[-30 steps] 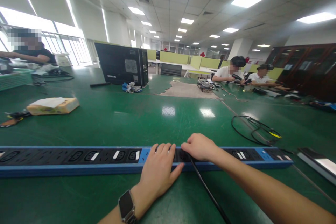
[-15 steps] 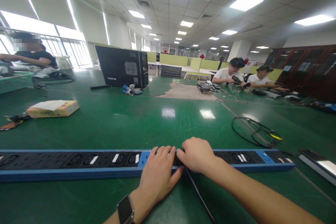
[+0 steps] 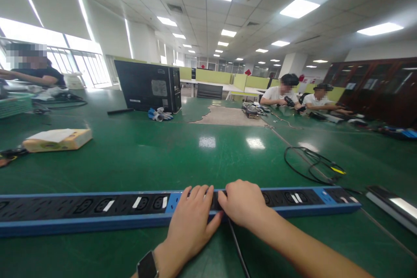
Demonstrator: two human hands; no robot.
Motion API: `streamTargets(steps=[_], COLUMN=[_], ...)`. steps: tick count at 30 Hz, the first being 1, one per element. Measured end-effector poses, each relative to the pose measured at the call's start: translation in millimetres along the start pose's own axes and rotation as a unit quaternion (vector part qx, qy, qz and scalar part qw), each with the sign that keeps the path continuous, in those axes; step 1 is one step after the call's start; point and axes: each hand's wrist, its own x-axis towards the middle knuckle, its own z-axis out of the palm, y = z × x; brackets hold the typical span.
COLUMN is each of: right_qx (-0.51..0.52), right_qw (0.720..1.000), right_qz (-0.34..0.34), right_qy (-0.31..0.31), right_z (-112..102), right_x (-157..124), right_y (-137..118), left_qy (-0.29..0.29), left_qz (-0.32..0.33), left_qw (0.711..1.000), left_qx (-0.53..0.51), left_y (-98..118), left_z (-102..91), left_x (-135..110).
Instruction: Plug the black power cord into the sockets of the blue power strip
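Observation:
A long blue power strip [image 3: 140, 220] with black sockets and some white labels lies across the green table in front of me. My left hand [image 3: 192, 215] is wrapped over its middle, fingers on the top and far edge, thumb at the near side. Right beside it, my right hand [image 3: 246, 202] is closed low over the sockets. From beneath that hand a black power cord [image 3: 239, 247] runs down toward me. Its plug end is hidden under my fingers, so how far it sits in the socket cannot be seen.
A coiled black cable [image 3: 306, 163] lies right of centre, and a light-topped flat device [image 3: 394, 204] at the right edge. A tissue pack [image 3: 58, 140] is at left. Farther back stand a computer tower [image 3: 146, 87] and gloves [image 3: 160, 114]. Several people sit around the table.
Both hands keep their places on the strip. The view has shifted slightly, so the strip and hands appear a little lower and to the left.

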Motion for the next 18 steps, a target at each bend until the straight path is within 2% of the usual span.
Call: streamTargets(steps=[4,10,12,14,18], right_qx=[0.006,0.043,0.082,0.124,0.171], right_qw=[1.000,0.999,0.996,0.991,0.969], right_qz=[-0.005,-0.003,-0.009,-0.011,-0.008], right_qy=[-0.003,0.004,0.021,0.055,0.179], right_z=[1,9,15,24,48], right_x=[2,6,4,-1,-10], right_y=[-4,7,12,18,31], left_qy=[0.015,0.065,0.049,0.008,-0.089], left_qz=[-0.001,-0.022,-0.038,-0.044,-0.049], left_qw=[0.999,0.979,0.965,0.946,0.900], left_qx=[-0.038,-0.191,-0.253,-0.322,-0.423], left_y=[-1,-1,2,8,22], left_z=[-2.0,-14.8,-17.8,-19.5,-19.6], left_x=[1,-4,-8,-10,-7])
